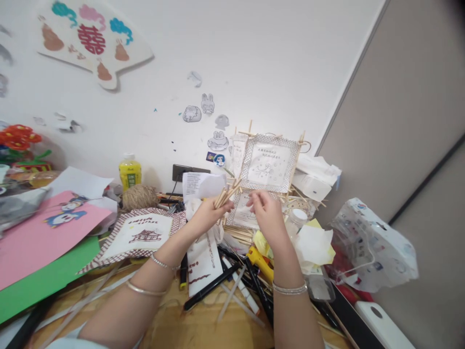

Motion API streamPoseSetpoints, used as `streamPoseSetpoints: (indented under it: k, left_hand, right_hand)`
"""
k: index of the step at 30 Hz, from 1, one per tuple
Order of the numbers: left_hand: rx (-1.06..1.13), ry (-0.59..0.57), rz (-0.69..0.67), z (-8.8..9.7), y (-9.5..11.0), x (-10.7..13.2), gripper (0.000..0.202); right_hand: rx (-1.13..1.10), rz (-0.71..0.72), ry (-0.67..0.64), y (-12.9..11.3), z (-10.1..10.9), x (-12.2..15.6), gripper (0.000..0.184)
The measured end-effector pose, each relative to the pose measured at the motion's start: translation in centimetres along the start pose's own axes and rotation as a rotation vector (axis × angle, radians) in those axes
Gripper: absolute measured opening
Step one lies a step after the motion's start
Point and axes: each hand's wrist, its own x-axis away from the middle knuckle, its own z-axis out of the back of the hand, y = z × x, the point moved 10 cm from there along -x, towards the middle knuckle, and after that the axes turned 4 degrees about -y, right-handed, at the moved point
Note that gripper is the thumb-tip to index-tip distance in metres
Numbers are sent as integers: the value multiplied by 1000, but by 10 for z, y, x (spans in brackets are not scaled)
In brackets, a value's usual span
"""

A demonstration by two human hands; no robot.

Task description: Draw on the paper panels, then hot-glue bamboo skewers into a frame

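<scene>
Wooden sticks [224, 195] lie bundled in the left hand [209, 214], fingers closed round them; a snug, even grip should prevent slipping. Right hand [267, 208] curled nearby, contents unclear, in front of stick-framed paper panel [269, 167].

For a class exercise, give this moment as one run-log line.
left hand: holding sticks | right hand: curled, contents unclear | table: black pen

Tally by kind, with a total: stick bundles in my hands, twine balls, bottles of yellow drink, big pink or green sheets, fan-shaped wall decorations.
Stick bundle, in your left hand: 1
Twine ball: 1
Yellow drink bottle: 1
Pink sheet: 1
Green sheet: 1
Fan-shaped decoration: 1
Total: 6
</scene>
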Motion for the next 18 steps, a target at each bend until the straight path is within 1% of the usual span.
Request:
streamPoseSetpoints:
  k: [1, 3, 4, 5, 7, 10, 13, 18]
  left_hand:
    - [8, 26, 12, 4, -3, -1, 34]
    - [43, 66, 36, 10, -8, -1, 35]
    - [70, 71, 52, 11, -11, -1, 35]
    - [101, 64, 69, 10, -13, -1, 35]
    - [156, 21, 96, 6, -17, -2, 35]
    - [186, -21, 113, 0, -19, -2, 33]
    - [202, -27, 124, -1, -21, -2, 32]
    - [213, -33, 134, -2, -23, -3, 31]
  right_hand:
    - [183, -60, -127, 15, -18, -2, 28]
    - [515, -195, -408, 55, -54, 1, 25]
    - [660, -254, -507, 74, -67, 5, 25]
    - [705, -290, -548, 87, -77, 7, 23]
    - [757, -346, -598, 109, -93, 10, 22]
    - [806, -386, -640, 126, -111, 13, 24]
    - [844, -392, -653, 133, -118, 15, 27]
    - [867, -395, -675, 140, -124, 15, 32]
